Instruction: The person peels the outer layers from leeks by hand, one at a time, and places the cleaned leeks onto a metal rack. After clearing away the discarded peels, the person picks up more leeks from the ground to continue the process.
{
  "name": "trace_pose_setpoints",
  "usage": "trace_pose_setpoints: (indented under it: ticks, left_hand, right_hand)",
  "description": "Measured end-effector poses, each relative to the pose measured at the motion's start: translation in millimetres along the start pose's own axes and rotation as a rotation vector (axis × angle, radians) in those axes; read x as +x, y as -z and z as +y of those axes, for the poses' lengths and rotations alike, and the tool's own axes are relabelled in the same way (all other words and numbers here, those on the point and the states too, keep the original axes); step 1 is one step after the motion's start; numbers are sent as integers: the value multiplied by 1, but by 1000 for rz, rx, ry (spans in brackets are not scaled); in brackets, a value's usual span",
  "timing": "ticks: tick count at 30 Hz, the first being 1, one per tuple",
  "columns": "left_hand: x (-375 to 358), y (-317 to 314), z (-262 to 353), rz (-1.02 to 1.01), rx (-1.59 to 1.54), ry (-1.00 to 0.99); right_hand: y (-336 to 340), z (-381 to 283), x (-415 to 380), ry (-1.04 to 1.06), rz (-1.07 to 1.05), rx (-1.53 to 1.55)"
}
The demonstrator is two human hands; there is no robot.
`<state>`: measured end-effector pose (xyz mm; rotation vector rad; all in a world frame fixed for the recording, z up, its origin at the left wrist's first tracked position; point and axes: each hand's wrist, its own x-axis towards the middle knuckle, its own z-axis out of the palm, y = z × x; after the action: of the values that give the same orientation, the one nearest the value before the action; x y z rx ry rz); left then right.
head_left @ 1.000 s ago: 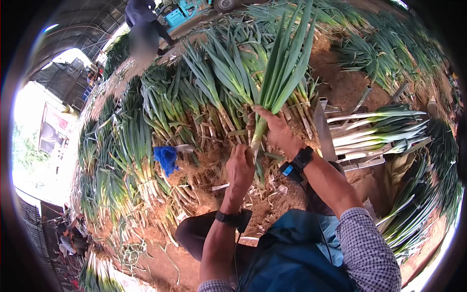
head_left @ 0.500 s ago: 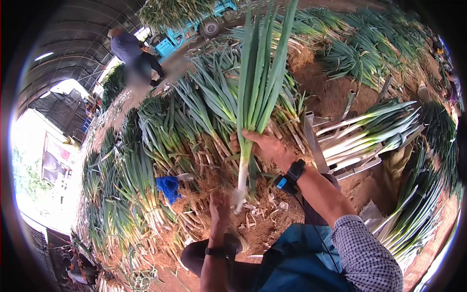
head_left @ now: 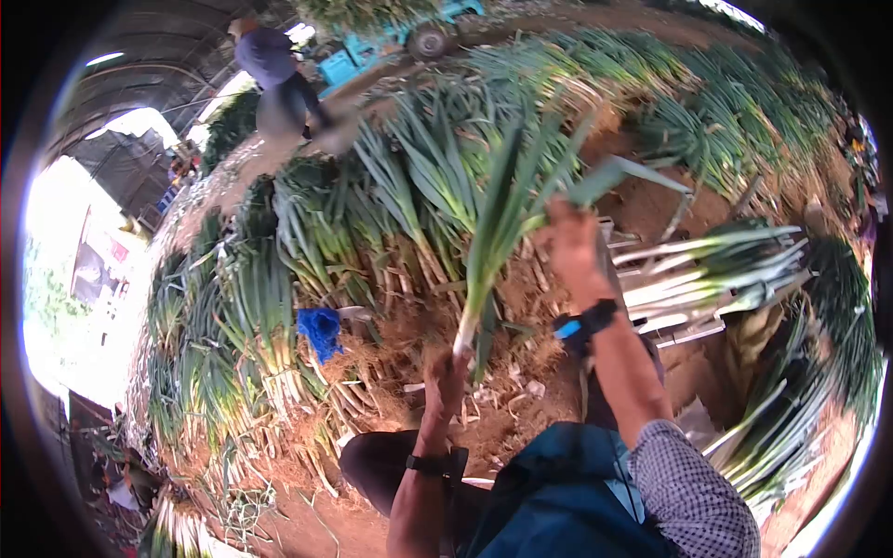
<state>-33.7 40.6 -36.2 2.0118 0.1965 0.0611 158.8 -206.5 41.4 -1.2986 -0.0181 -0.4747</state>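
A leek stands tilted in front of me, its green leaves up and its white root end down. My left hand is closed round that white lower end. To the upper right of the stalk, my right hand is blurred by motion, next to a bent green leaf that angles off to the right; whether its fingers grip the leaf is smeared.
Rows of piled leeks spread ahead and left. Whitish leeks lie on a metal rack at the right. A blue cloth rests among roots. A person stands near a blue vehicle.
My left hand has taken hold of the leek's white end. My right hand has moved up and right off the stalk, and a leaf now bends out to the right.
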Motion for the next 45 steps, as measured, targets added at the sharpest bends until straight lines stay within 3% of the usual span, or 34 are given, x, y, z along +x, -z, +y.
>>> trace_pose_setpoints:
  ticks: [2, 4, 5, 7, 10, 11, 13, 15, 16, 17, 19, 21, 22, 23, 24, 25, 26, 27, 29, 30, 33, 36, 43, 45]
  left_hand:
    - [1, 16, -12, -6, 34, 13]
    - [-7, 13, -6, 29, -74, 24]
    - [-2, 15, -10, 8, 48, -38]
    - [0, 11, -16, 8, 32, -67]
    - [-8, 5, -16, -68, -237, 64]
    - [-12, 2, -11, -80, -265, 68]
    - [-13, 2, 0, -126, -330, 53]
    - [-21, -7, 16, -122, -402, 58]
    - [-27, -7, 37, -90, -438, 54]
    - [-29, -3, 48, -57, -467, 54]
    - [-24, -3, 33, -84, -479, -8]
    - [-23, 0, 29, -77, -458, 8]
    - [-24, 3, 21, -87, -413, 25]
    - [-26, 0, 21, 7, -362, 28]
    - [-25, -6, 12, 47, -351, -92]
    - [-24, -11, 3, 88, -335, -211]
    - [-21, -6, 2, 4, -37, -162]
    - [-17, -9, 1, -93, -99, -80]
    - [-3, -14, 15, -105, -220, -186]
    - [7, -14, 20, -107, -190, -260]
    - [39, -11, 60, -95, -377, -279]
    - [59, -13, 70, -159, -445, -62]
    - [72, -40, 49, 34, -513, -83]
    - [77, -43, 44, 41, -748, 27]
  right_hand:
    - [53, -22, 28, 183, 210, -46]
    - [120, -76, 47, 187, 422, 170]
    - [154, -102, 56, 205, 529, 276]
    - [223, -151, 38, 428, 429, 404]
    - [226, -257, 25, 573, 613, 670]
    - [207, -276, 45, 589, 574, 587]
    - [117, -281, 96, 562, 227, -108]
    - [27, -272, 113, 615, -270, -929]
    - [-2, -263, 99, 586, -539, -1113]
    - [-22, -251, 74, 506, -776, -1169]
    - [-32, -233, 6, -102, -1052, -937]
    - [-15, -142, 0, -159, -1201, -993]
    - [-4, -90, -13, -184, -1014, -620]
    - [-8, -84, -29, -361, -857, -472]
    - [-13, -78, -46, -504, -673, -305]
    - [-13, -49, -46, -447, -626, 54]
    - [-27, -49, -48, -429, -502, 222]
    - [-41, -49, -50, -425, -380, 385]
    - [-54, -45, -54, -404, -254, 362]
    - [-55, -37, -50, -476, -289, 408]
    - [-55, -33, -64, -422, -397, 362]
    - [-54, -24, -80, -407, -419, 255]
    - [-56, 7, -68, -349, -432, 347]
    - [-52, 3, -68, -375, -454, 357]
